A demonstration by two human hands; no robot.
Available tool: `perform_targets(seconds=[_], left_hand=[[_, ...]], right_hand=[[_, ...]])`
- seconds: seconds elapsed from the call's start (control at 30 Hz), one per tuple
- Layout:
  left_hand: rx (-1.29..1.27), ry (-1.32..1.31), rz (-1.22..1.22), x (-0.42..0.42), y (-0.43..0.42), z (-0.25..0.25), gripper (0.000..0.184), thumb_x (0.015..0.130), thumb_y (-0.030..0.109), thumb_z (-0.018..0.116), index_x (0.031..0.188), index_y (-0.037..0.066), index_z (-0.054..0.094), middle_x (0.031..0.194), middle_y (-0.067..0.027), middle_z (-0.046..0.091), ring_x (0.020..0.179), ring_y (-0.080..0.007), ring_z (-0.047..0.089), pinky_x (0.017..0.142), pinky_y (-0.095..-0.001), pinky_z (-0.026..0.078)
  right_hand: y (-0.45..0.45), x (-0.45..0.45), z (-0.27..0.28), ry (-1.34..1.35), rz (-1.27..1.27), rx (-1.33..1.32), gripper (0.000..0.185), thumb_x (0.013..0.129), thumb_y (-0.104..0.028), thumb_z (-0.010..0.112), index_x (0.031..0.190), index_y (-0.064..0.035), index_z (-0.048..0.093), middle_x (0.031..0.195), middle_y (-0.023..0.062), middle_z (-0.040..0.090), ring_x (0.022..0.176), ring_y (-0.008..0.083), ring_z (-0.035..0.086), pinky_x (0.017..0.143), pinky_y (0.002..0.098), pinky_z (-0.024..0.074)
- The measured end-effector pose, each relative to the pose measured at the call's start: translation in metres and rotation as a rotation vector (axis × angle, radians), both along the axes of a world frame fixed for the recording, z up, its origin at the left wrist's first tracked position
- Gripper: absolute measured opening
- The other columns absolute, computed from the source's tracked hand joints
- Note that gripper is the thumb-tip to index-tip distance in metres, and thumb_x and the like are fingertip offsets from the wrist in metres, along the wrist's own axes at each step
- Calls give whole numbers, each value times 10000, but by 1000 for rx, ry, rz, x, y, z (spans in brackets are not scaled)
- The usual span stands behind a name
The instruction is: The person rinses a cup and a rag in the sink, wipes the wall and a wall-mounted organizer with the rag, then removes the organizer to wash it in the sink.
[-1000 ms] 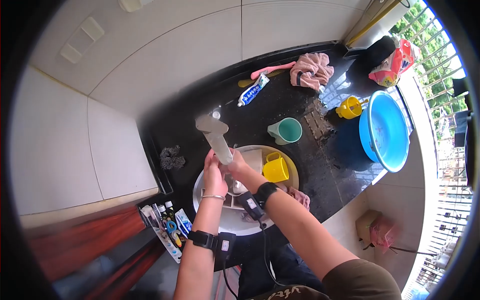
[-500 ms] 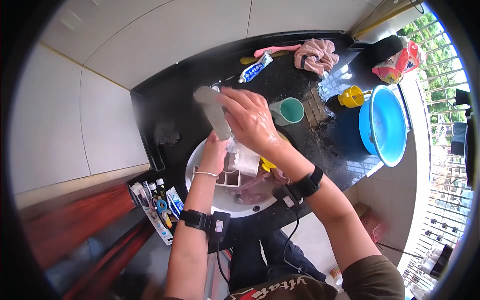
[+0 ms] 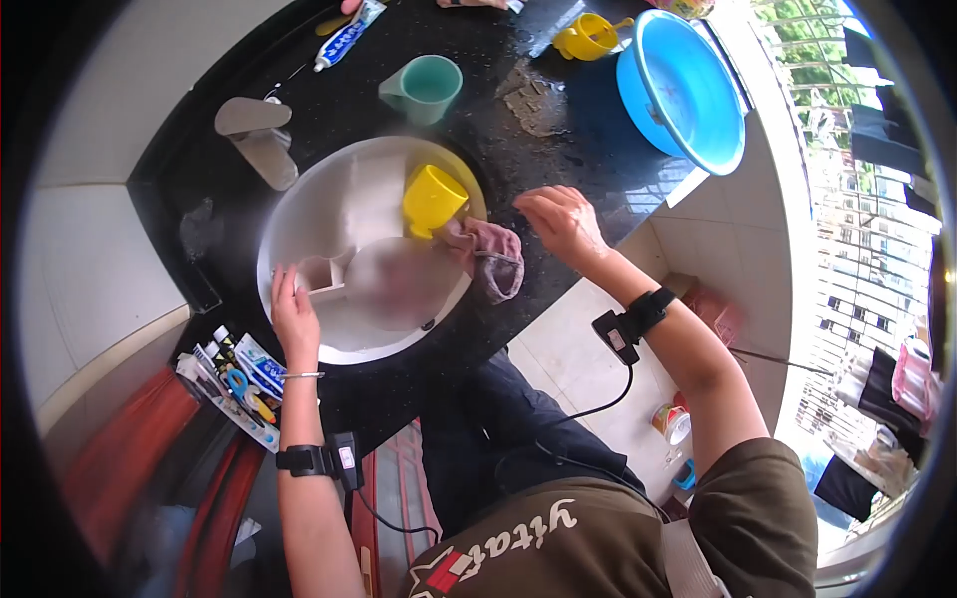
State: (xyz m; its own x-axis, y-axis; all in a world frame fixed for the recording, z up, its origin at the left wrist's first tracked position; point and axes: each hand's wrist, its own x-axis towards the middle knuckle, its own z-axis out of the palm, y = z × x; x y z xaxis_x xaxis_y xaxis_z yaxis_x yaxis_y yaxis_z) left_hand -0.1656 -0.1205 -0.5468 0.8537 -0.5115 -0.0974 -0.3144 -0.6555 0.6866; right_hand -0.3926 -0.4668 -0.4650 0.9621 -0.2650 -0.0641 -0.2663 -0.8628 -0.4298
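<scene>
In the head view, my left hand (image 3: 294, 317) is at the left inner side of the white washbasin (image 3: 371, 351), fingers stretched, beside a pale divided holder (image 3: 327, 276). Whether the fingers touch the holder I cannot tell. My right hand (image 3: 565, 227), wet, hangs over the counter right of the basin, fingers bent and together, with no object visible in it. A yellow cup (image 3: 436, 197) lies tilted inside the basin. Next to it, a pinkish cloth (image 3: 495, 257) drapes over the right rim. The metal faucet (image 3: 257, 140) stands behind the basin, apart from both hands.
On the black counter stand a green cup (image 3: 431, 88), a toothpaste tube (image 3: 349, 36), a second yellow cup (image 3: 586, 38) and a large blue basin (image 3: 688, 90). Toothbrushes and tubes lie in a tray (image 3: 234, 387) at the front left. Window bars line the right.
My right hand has left the faucet and moved right, beyond the basin's rim. My left hand is now at the basin's left side. The camera view has shifted.
</scene>
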Motion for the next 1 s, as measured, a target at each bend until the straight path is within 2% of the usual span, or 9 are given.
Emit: perform_targets(seconds=[0.07, 0.1, 0.17, 0.23, 0.47, 0.53, 0.6, 0.77, 1.0], left_hand=[[20, -190, -83, 4, 6, 6, 281, 845, -15, 513, 1113, 6, 597, 1209, -189, 531, 1061, -327, 559, 887, -358, 473], [-27, -69, -13, 5, 7, 8, 229, 855, -8, 521, 1063, -1, 616, 1116, -157, 557, 940, -267, 592, 788, -325, 500], [-76, 49, 66, 8, 9, 9, 123, 874, 18, 552, 938, -12, 652, 857, -63, 566, 633, -111, 585, 534, -231, 493], [-118, 107, 36, 9, 10, 8, 97, 869, 50, 587, 914, -6, 652, 777, -36, 594, 580, -90, 553, 511, -219, 450], [-38, 47, -99, 0, -24, 33, 205, 925, 200, 538, 897, 12, 615, 656, -72, 573, 552, -121, 526, 544, -277, 436], [34, 50, -99, -3, -30, 40, 207, 945, 188, 494, 929, 11, 601, 679, -79, 593, 592, -146, 576, 574, -282, 455], [-4, -73, -203, -9, -33, 45, 254, 970, 160, 415, 1105, 28, 585, 895, -123, 672, 857, -221, 654, 759, -317, 481], [73, -302, -259, -36, -42, 39, 410, 900, -32, 369, 1282, 53, 491, 1230, -151, 560, 1242, -293, 447, 1006, -389, 376], [65, -540, -158, -135, -67, 47, 642, 739, -168, 339, 1332, 61, 433, 1392, -158, 399, 1301, -296, 364, 1064, -373, 312]], right_hand=[[-20, -54, -26, 74, -180, -300, 430, 742, -185, 685, 1142, -65, 583, 1257, 135, 524, 1107, 300, 526, 941, 442, 403], [-26, -73, -40, 284, -261, -308, 614, 775, -307, 668, 1304, -78, 457, 1381, 167, 399, 1263, 322, 391, 1032, 491, 298], [-28, -87, -47, 302, -227, -355, 681, 800, -367, 632, 1361, -87, 366, 1422, 177, 326, 1305, 326, 327, 1060, 491, 254], [-31, -92, -49, 382, -145, -362, 769, 861, -525, 489, 1447, -120, 199, 1496, 172, 173, 1382, 324, 174, 1109, 497, 141], [-38, -106, -64, 279, -97, -400, 718, 875, -558, 399, 1443, -149, 238, 1506, 155, 148, 1386, 323, 156, 1114, 497, 100], [-39, -107, -65, 265, -76, -409, 720, 869, -558, 401, 1440, -148, 245, 1505, 157, 155, 1384, 326, 160, 1113, 496, 96], [-42, -108, -66, 240, -56, -421, 729, 859, -562, 402, 1438, -145, 253, 1500, 167, 164, 1378, 335, 169, 1109, 497, 91], [-45, -111, -73, 213, -45, -407, 749, 857, -563, 413, 1446, -137, 233, 1505, 185, 134, 1392, 343, 127, 1106, 507, 74], [-48, -122, -90, 78, -3, -442, 711, 892, -530, 407, 1447, -125, 221, 1498, 195, 147, 1395, 341, 115, 1101, 522, 57]])
